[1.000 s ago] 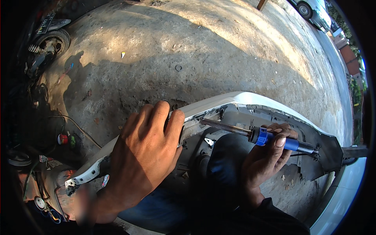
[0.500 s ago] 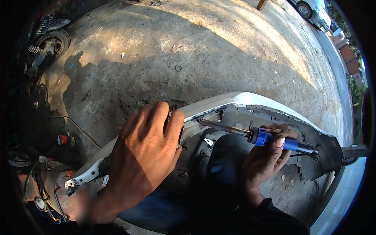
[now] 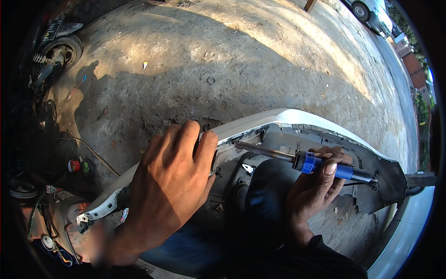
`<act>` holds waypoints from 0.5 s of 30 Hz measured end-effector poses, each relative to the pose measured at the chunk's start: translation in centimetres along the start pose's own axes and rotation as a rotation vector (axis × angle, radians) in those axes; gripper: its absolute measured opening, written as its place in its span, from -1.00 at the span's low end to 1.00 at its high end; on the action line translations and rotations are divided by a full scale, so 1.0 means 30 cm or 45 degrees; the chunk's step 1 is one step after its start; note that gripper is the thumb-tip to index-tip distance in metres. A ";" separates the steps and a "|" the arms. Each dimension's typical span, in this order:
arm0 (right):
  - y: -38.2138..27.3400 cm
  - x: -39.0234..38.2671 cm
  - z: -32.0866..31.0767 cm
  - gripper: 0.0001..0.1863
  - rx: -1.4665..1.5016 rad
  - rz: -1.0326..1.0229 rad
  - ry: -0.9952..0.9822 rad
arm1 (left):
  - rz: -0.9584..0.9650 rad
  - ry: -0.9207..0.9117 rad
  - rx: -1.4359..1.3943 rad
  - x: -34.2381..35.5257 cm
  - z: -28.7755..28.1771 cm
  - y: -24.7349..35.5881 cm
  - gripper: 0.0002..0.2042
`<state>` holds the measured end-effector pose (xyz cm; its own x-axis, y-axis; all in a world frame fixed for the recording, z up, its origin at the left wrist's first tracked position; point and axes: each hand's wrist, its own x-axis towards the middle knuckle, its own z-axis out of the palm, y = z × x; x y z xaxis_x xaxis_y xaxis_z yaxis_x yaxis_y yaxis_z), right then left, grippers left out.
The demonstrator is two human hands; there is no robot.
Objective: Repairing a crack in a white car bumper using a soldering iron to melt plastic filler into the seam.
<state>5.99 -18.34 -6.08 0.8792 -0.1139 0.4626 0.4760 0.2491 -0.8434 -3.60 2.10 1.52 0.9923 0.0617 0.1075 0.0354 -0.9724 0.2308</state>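
Observation:
A white car bumper lies across in front of me, its rough dark inner side facing me. My left hand is closed over its upper edge, left of the middle, fingertips hooked over the far side. In my right hand is a soldering iron with a blue and black handle, fingers wrapped round the grip. Its metal shaft points left, and the tip is at the bumper's inner edge, just right of my left hand. Whether the tip touches the plastic I cannot tell.
A motorcycle wheel stands at the far left. Below it are a cable, a red can and a rusty tank with a pressure gauge. Light car bodywork borders the lower right. A parked vehicle is at the far right.
The soldering iron's tip has shifted very slightly left. Both hands keep their grip, and the bumper has stayed in place.

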 end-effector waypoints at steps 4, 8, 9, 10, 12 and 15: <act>-0.002 -0.001 0.001 -0.75 -0.010 -0.001 0.006 | -0.009 -0.013 -0.006 0.002 -0.004 0.002 -0.38; -0.002 0.003 -0.004 -0.76 -0.018 -0.013 -0.019 | -0.004 -0.011 -0.013 0.003 -0.007 0.003 -0.39; -0.001 0.002 -0.004 -0.76 -0.013 -0.011 -0.016 | -0.001 -0.008 -0.016 0.002 -0.006 0.002 -0.39; -0.001 0.001 -0.004 -0.76 -0.008 -0.008 -0.013 | -0.002 -0.008 -0.015 0.001 -0.005 0.000 -0.39; -0.003 0.002 -0.003 -0.75 -0.002 -0.003 -0.009 | 0.076 0.011 0.110 0.003 -0.004 -0.005 -0.50; -0.003 0.002 -0.002 -0.75 -0.001 0.006 0.004 | 0.081 0.015 0.107 0.005 -0.002 -0.006 -0.50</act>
<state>6.02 -18.43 -6.00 0.8817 -0.1159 0.4574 0.4716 0.2487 -0.8460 -3.45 2.30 1.54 0.9915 0.0016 0.1304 -0.0170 -0.9898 0.1413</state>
